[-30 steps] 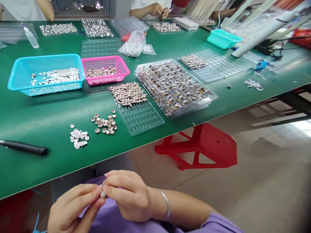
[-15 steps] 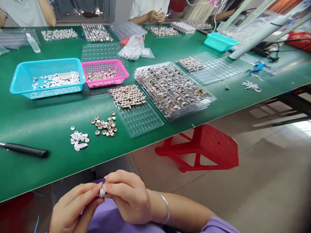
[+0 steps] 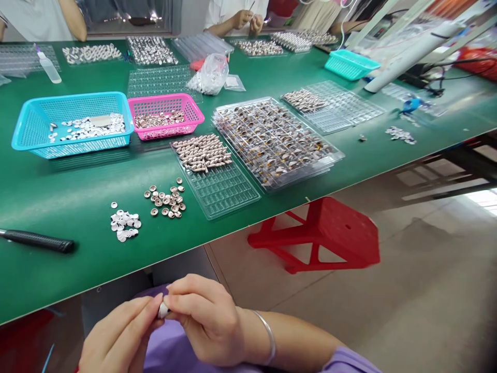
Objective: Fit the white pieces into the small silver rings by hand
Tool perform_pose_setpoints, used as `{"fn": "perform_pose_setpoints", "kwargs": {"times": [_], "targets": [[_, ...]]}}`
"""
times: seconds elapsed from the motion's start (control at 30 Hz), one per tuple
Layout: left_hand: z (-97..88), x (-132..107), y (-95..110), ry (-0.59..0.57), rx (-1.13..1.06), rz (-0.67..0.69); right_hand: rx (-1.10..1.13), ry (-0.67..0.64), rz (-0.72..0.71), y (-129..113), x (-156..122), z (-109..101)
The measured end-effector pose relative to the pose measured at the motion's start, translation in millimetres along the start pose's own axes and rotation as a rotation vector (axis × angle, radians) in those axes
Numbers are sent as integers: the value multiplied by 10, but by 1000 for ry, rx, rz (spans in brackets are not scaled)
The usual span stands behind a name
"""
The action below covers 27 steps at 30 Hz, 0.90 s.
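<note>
Above my lap, in front of the table edge, my left hand (image 3: 119,331) and my right hand (image 3: 209,322) meet fingertip to fingertip. Between them they pinch a small round white piece (image 3: 163,311) with a dark edge; the fingers cover much of it. On the table beyond my hands lies a loose pile of white discs (image 3: 125,223). Right of that pile are several small brownish metallic cups (image 3: 166,199). A clear plastic tray (image 3: 229,194) holds rows of joined brownish pieces (image 3: 202,152) in its far half.
A black-handled tool (image 3: 39,240) lies at the left. Blue (image 3: 23,124) and pink (image 3: 198,116) baskets hold loose parts. Stacked filled trays (image 3: 272,140) stand mid-table. A red stool (image 3: 341,228) is beside the table. Across it, a person's hands (image 3: 248,22) hold a thin stick.
My left fingers have closed in a little more around the white piece, and its thumb is now hidden. The whole view has shifted slightly. Across the table, the other person's hands have moved slightly apart.
</note>
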State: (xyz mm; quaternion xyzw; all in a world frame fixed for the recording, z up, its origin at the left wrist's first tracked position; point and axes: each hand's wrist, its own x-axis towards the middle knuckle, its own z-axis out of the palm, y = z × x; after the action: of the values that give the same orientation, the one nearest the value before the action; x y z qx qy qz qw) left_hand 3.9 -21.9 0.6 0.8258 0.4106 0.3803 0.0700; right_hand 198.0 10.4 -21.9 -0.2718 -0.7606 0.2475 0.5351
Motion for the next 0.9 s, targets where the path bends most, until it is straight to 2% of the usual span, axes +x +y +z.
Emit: {"fn": "perform_pose_setpoints", "kwargs": {"times": [0.37, 0.7, 0.9], "targets": [[19, 21, 20, 39, -4, 64, -54, -53, -24, -10, 29, 3], [-71, 189, 15, -63, -92, 12, 84, -32, 70, -51, 20, -10], [-105, 345, -13, -105, -214, 44, 139, -55, 101, -72, 15, -35]]}}
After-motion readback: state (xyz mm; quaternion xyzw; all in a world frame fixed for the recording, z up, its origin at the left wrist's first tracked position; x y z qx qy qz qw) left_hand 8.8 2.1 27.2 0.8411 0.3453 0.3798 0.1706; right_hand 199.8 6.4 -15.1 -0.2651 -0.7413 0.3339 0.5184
